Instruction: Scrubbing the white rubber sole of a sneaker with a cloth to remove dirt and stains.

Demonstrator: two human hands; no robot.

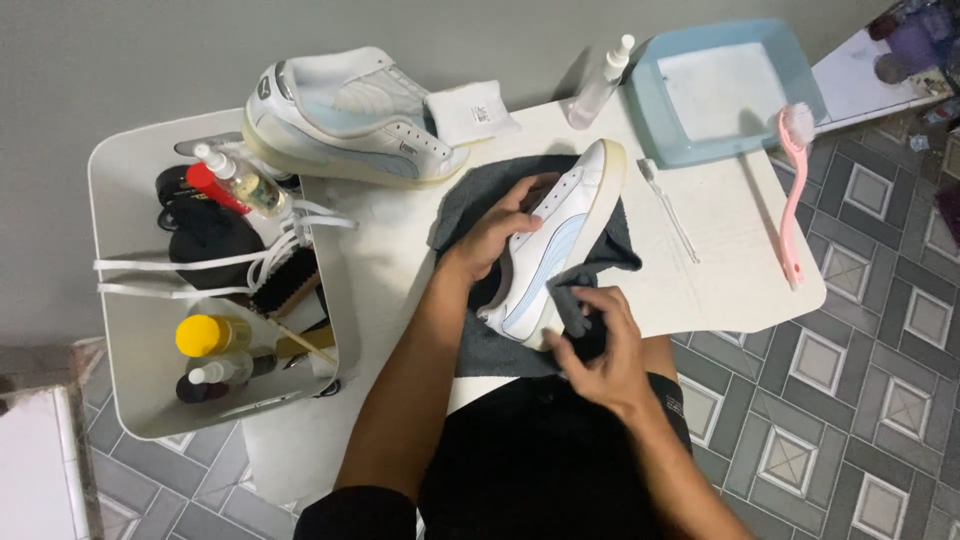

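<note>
Left hand (pixel 500 228) clasps the white sneaker (pixel 553 250) by its opening, tipping it on its side over the grey towel (pixel 478 345) so the sidewall faces up. Right hand (pixel 600 345) pinches a dark cloth (pixel 573 308) against the shoe's heel end, seemingly wiping, though motion blurs it. Beside the table, the white bin (pixel 125 330) holds spray bottles, a yellow-capped bottle (pixel 205 335), a brush and loose laces. Farther off, the blue basin (pixel 795 70) looks empty.

- Two white sneakers are counted: one (pixel 345 120) far left, one (pixel 555 245) near centre.
- Three spray bottles are seen: (pixel 600 80), (pixel 240 180), (pixel 215 372).
- One pink brush (pixel 795 190) is seen.
- One blue basin (pixel 725 90) is seen.
- One grey cloth (pixel 500 345) is seen.
</note>
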